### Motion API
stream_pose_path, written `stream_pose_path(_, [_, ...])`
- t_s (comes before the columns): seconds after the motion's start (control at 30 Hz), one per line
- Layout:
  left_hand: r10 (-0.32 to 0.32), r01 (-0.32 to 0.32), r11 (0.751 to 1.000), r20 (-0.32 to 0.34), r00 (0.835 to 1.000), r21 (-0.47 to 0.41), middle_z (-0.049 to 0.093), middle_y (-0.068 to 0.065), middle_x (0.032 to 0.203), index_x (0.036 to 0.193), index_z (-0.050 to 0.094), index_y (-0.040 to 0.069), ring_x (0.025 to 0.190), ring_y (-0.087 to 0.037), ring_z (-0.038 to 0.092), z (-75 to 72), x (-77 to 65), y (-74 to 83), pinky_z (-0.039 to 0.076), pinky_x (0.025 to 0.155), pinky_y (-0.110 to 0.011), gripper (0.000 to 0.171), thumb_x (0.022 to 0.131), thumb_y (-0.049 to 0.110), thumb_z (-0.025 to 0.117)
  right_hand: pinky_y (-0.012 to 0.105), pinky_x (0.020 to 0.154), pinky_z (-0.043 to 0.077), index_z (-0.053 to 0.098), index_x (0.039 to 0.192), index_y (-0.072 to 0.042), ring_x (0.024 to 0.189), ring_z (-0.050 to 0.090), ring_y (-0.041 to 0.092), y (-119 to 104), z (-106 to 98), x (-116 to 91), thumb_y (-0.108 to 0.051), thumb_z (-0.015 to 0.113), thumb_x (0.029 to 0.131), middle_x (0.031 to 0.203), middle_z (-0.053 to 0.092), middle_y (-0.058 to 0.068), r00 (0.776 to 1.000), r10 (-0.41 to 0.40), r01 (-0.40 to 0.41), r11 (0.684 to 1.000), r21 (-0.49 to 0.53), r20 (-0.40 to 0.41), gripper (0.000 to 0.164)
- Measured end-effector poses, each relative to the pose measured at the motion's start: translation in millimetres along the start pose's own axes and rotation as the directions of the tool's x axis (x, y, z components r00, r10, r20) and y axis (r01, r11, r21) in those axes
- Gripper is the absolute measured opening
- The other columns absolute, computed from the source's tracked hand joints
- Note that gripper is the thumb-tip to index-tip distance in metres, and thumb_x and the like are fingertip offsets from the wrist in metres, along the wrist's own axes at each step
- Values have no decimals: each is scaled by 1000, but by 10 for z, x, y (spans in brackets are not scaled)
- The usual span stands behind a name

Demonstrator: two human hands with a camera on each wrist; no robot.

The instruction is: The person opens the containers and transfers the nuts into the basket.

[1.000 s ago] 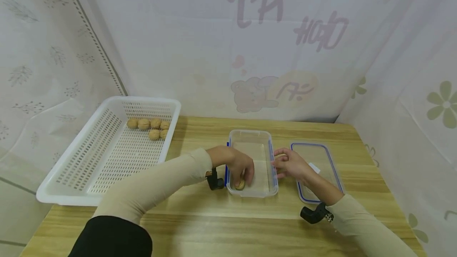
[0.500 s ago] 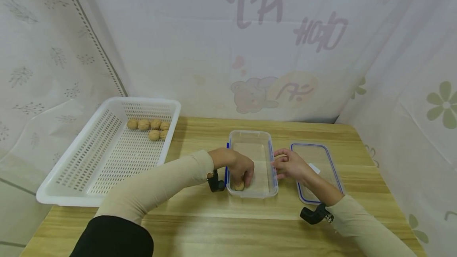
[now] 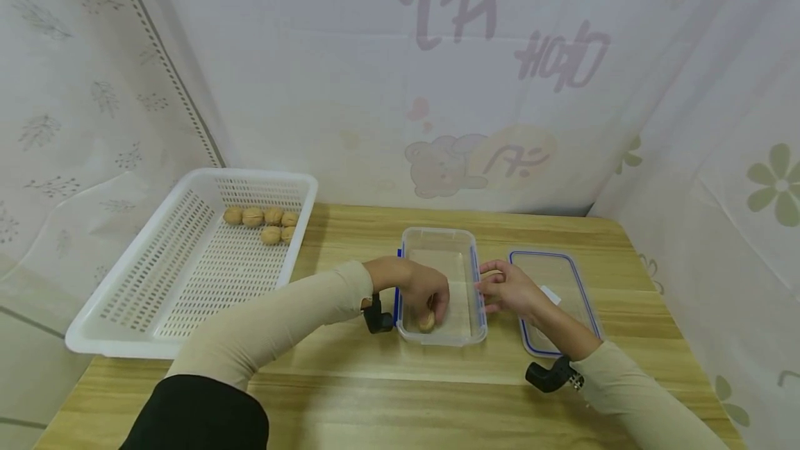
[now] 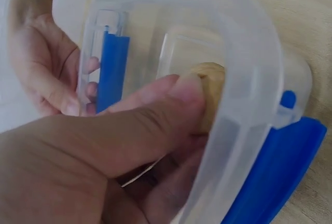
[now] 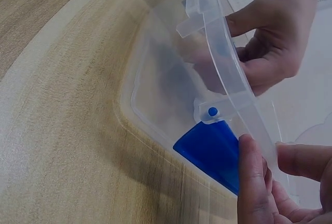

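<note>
In the head view a clear plastic food container (image 3: 439, 231) with blue side clips stands uncovered on the table. My left hand (image 3: 425, 285) reaches into it from the left and holds a walnut (image 3: 427, 323) near the front left corner. The left wrist view shows thumb and fingers pinching that walnut (image 4: 213, 92) just inside the wall. At the container's right side, my right hand (image 3: 511, 290) grips the rim; in the right wrist view its fingertips (image 5: 250, 154) lie by a blue clip (image 5: 212, 149). The walnut is partly hidden behind the left fingers.
A white perforated basket (image 3: 140, 255) at the left holds several walnuts (image 3: 253, 217) in its far right corner. The container's lid (image 3: 550, 262), with a blue seal, lies flat at the right, partly under the right forearm. A patterned curtain (image 3: 350, 89) hangs behind the table (image 3: 375, 401).
The left hand and the walnut have shifted slightly to the right inside the container. The right hand has stayed in place at the rim.
</note>
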State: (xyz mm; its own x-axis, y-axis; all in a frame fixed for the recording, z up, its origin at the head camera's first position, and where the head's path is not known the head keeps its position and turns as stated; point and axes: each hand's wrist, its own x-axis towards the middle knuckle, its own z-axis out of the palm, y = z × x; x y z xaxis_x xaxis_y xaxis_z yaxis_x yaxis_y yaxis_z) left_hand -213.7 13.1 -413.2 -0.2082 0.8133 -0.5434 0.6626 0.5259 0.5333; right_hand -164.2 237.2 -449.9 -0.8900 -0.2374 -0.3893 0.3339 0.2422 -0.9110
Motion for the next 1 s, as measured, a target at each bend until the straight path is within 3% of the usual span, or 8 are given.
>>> stream_pose_path(0.17, [64,-67,997,-59,996,-46,68,8,88,98,77,8,86,-6,61,-53,-17,-24,51,79,-18,18,84,-3,81,32,68,62,39,136,8,83,61,16,-9,-3,-3,0,62,100,96,61,8,1000,0,-1,1000,3,5,44])
stream_pose_path(0.37, [87,-101,988,-123,989,-113,68,7,92,99,76,7,90,-9,62,-90,-53,-68,52,82,-19,19,84,-3,81,32,69,62,39,136,8,84,61,17,-14,-7,-2,0,62,99,98,62,10,1000,-1,1,1000,-3,4,44])
stream_pose_path(0.5, [120,-147,979,-182,976,-140,70,4,97,99,75,7,93,-7,61,-127,-114,-110,51,86,-20,17,85,-1,80,33,70,62,40,135,8,84,62,18,2,-7,4,0,63,99,98,63,11,1000,-3,3,1000,-5,1,43])
stream_pose_path(0.7, [185,-258,945,-317,930,-203,71,-5,109,105,72,2,98,-8,63,-193,-244,-194,52,91,-21,18,88,2,78,33,70,62,40,135,8,83,63,18,14,-5,8,0,63,99,99,63,13,1000,-8,8,1000,-11,1,43])
stream_pose_path(1.0, [132,-308,904,-493,860,-296,68,-11,115,112,69,-2,101,-16,65,-203,-429,-303,55,91,-26,21,92,0,74,33,70,62,40,136,9,84,63,19,-1,3,-9,-1,63,99,102,63,16,1000,-8,8,1000,-10,3,44])
